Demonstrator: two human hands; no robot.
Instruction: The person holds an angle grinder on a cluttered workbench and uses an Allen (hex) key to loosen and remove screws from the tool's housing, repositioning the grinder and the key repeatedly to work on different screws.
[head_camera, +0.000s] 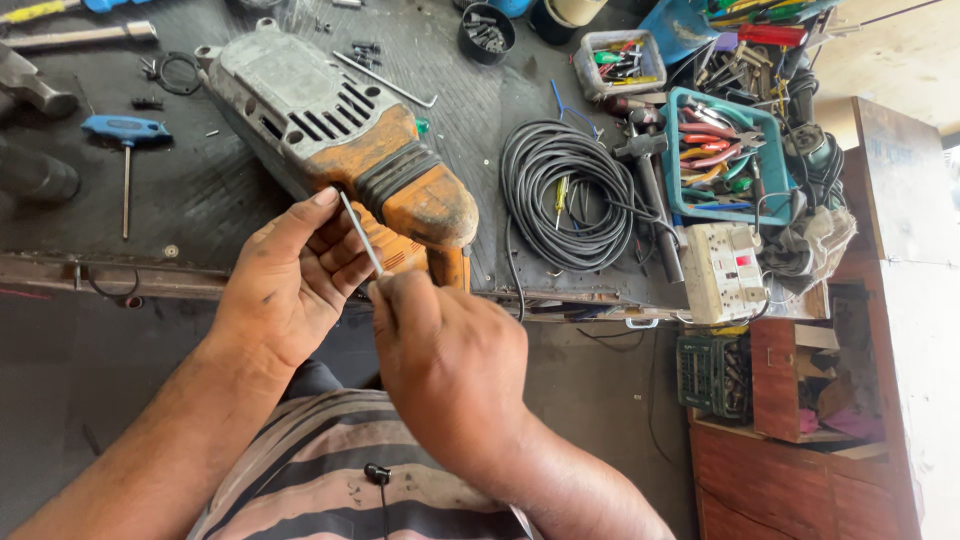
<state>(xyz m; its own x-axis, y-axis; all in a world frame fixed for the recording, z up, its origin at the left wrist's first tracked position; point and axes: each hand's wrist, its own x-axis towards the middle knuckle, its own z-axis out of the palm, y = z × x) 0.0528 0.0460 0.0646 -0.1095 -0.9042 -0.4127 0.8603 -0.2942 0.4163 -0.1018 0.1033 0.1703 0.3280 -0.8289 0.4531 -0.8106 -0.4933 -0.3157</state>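
A worn orange and grey power tool (330, 140) lies on the dark workbench (200, 200), its handle end hanging over the front edge. My left hand (285, 285) cups the tool's orange body from below, thumb pointing up beside a thin metal rod (358, 232). My right hand (450, 365) pinches the lower end of that rod, whose tip touches the tool's casing near the vent slots. The handle's underside is hidden behind my fingers.
A coiled black cable (565, 195) lies right of the tool. A teal tray (725, 155) of pliers, a white power strip (722, 270), a blue T-handle key (125, 135), a long hex key (385, 80), loose screws (365, 50) and a black cup (487, 32) surround it.
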